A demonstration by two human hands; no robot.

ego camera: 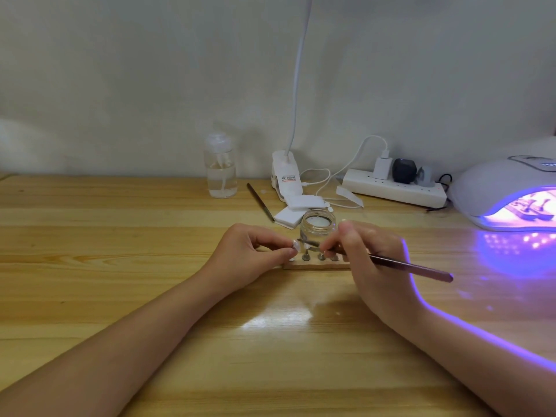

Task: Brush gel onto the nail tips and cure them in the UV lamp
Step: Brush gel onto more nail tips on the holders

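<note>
Nail tip [295,244] brushed w/ gel above wooden stand [316,264], UV lamp [493,194] lit at far right.

Left hand [255,251]: fingers curled, nail tip pinched betw. thumb & fingertips. Right hand [367,254]: closed round brush [400,263], bristle end laid on the tip, handle pointed right. Just beneath, wooden stand is set on worktop [120,266] w/ small metal pegs upright in it. Directly behind, open glass jar [318,228] is seen, whitish gel inside. Further back: white pads [296,210], a spare brush [260,201], clear pump bottle [220,167] part-filled w/ clear liquid, clip lamp [285,176] w/ label, text unreadable, power strip [394,188] w/ plugs. Violet glow is cast from UV lamp; contents blurred.
</note>
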